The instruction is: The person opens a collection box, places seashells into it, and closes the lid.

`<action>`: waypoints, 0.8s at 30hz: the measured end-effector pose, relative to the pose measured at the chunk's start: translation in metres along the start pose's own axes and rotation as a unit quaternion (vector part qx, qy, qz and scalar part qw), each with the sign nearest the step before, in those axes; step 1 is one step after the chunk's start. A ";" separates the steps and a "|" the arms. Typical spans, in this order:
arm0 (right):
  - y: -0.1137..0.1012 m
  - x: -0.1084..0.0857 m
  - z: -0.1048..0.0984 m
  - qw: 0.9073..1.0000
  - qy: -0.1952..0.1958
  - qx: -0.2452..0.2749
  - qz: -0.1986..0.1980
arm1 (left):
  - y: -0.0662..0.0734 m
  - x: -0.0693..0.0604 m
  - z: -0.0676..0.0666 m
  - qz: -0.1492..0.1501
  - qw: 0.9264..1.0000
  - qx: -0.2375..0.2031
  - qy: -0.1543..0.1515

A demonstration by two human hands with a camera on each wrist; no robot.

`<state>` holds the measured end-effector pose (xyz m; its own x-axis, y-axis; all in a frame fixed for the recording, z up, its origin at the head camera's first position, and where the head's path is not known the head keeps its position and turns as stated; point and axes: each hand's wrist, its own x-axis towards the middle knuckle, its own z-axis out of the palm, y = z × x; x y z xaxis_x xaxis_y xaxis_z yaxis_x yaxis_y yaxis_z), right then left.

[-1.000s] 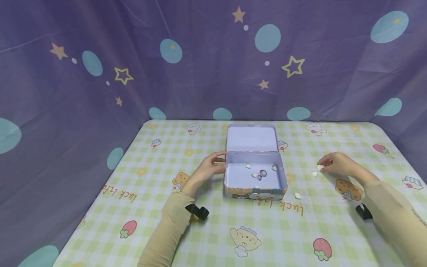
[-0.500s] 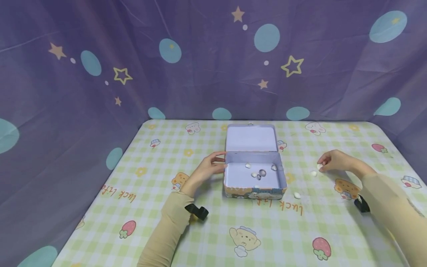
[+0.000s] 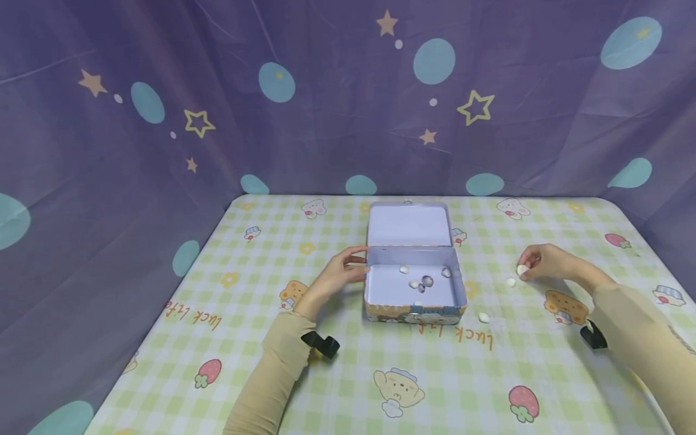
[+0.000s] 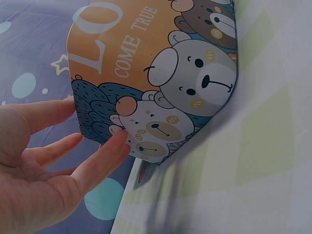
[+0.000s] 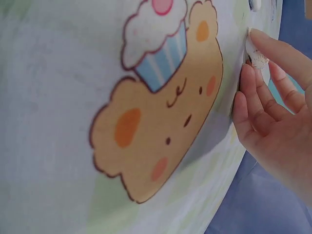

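Observation:
In the head view an open tin box (image 3: 415, 315) stands mid-table with its lid (image 3: 410, 225) tipped back. Inside lie several small shells (image 3: 428, 281), some white, some greyish. My left hand (image 3: 338, 275) touches the box's left side with fairly straight fingers; the left wrist view shows those fingertips (image 4: 117, 141) against the printed bear wall (image 4: 195, 73). To the right of the box, my right hand (image 3: 549, 263) pinches a white seashell (image 3: 522, 270) between thumb and fingers. That seashell (image 5: 257, 54) shows a ridged surface in the right wrist view.
Two loose white shells lie on the checked tablecloth (image 3: 326, 399): one shell (image 3: 511, 282) beside my right hand, another shell (image 3: 484, 318) near the box's front right corner. A purple curtain (image 3: 348, 139) hangs behind the table.
My right hand has lifted slightly and turned, so the pinched seashell shows more clearly. The left hand and the box hold their places.

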<state>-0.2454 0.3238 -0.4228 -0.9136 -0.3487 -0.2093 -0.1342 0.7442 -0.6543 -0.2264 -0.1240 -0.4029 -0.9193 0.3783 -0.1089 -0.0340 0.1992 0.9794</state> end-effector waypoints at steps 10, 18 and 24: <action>-0.002 -0.002 -0.002 1.000 0.021 0.002 0.007 | 0.001 -0.001 0.000 0.002 1.000 -0.012 0.002; -0.005 -0.003 -0.007 0.999 -0.007 0.032 0.005 | 0.008 -0.004 0.000 -0.007 1.000 -0.017 -0.005; -0.010 -0.003 -0.009 0.999 -0.011 0.035 0.004 | 0.001 0.000 0.000 0.001 1.000 -0.017 0.001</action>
<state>-0.2443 0.3224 -0.4089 -0.9060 -0.3559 -0.2292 -0.0999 0.7059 -0.7012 -0.2263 -0.1245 -0.4022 -0.9204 0.3761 -0.1069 -0.0454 0.1687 0.9846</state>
